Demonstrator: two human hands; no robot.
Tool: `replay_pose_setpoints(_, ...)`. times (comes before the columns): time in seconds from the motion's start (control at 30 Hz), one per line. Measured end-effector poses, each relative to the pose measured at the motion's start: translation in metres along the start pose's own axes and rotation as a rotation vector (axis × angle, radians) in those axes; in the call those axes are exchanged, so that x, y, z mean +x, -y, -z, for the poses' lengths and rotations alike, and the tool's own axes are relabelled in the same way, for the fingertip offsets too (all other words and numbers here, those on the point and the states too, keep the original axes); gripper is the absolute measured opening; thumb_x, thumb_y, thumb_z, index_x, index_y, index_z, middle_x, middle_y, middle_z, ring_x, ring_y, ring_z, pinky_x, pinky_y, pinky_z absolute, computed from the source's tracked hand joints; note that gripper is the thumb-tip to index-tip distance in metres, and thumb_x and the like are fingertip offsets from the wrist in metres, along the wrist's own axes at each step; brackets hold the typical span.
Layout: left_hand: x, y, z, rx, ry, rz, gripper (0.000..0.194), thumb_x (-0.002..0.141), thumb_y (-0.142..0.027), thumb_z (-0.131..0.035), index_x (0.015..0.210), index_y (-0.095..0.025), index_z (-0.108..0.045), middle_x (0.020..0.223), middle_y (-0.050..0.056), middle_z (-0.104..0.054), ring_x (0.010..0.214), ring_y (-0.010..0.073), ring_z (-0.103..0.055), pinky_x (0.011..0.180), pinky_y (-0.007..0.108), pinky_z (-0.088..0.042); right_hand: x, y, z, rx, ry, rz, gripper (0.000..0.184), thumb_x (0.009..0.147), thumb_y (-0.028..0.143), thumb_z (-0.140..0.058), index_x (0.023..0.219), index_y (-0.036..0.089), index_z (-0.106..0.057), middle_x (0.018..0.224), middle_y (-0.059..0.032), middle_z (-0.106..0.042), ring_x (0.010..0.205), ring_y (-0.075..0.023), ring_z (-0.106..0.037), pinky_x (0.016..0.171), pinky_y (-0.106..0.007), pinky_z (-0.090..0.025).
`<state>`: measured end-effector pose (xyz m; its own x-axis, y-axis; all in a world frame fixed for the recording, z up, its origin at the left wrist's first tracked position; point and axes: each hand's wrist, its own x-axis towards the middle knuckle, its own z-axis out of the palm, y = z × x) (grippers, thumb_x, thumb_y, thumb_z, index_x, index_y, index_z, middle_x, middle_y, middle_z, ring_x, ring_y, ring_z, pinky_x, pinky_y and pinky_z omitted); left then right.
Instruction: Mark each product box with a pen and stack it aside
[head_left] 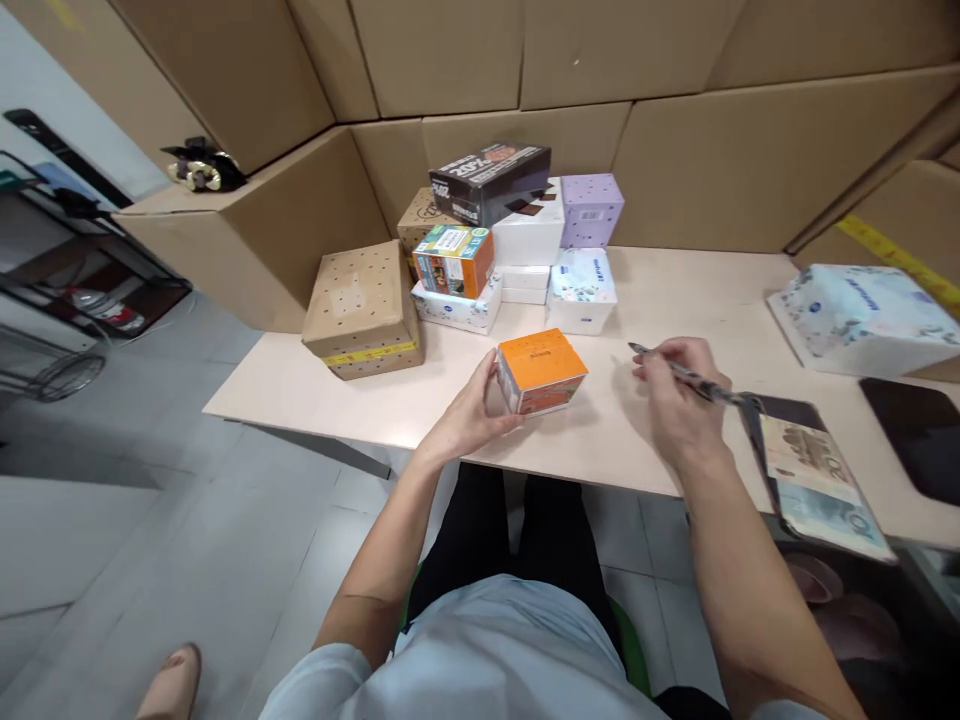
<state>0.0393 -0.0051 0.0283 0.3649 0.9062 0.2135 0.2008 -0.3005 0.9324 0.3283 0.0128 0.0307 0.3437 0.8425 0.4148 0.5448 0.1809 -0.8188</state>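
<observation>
A small orange-topped box (541,371) stands on the pale table (360,395) right in front of me. My left hand (474,408) is cupped against its left side, fingers touching the box. My right hand (679,395) is to the right of the box, fingers closed round a dark pen (679,374) whose tip points left, a short way from the box. The pen tip hovers just above the table.
Several boxes are piled at the back: a brown perforated parcel (364,308), a colourful box (454,260), a black box (490,182), white boxes, a lilac box (592,209). A tissue pack (862,318), a dark tablet (919,433) and a clipboard with banknotes (814,475) lie right. Cardboard walls surround.
</observation>
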Motion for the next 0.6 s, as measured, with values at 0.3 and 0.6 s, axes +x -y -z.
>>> replay_pose_setpoints(0.3, -0.021, -0.015, -0.014, 0.187, -0.123, 0.037, 0.078, 0.086, -0.028, -0.079, 0.154, -0.024, -0.042, 0.155, 0.015, -0.055, 0.144, 0.0332, -0.053, 0.121, 0.054, -0.042, -0.026, 0.028, -0.018, 0.476, 0.315, 0.001, 0.04, 0.093, 0.054, -0.07, 0.124, 0.029, -0.064, 0.138, -0.0097, -0.069, 0.112, -0.026, -0.074, 0.103, -0.049, -0.058)
replay_pose_setpoints(0.6, -0.025, 0.001, -0.015, 0.144, -0.251, 0.12, 0.062, 0.085, -0.032, -0.082, 0.138, -0.024, -0.05, 0.106, 0.005, -0.072, 0.103, 0.0221, -0.072, 0.099, 0.041, -0.055, -0.028, 0.025, -0.026, 0.435, 0.611, 0.104, 0.077, 0.08, 0.056, -0.084, 0.145, 0.042, -0.045, 0.155, -0.0069, -0.054, 0.141, -0.0312, -0.056, 0.118, -0.056, -0.048)
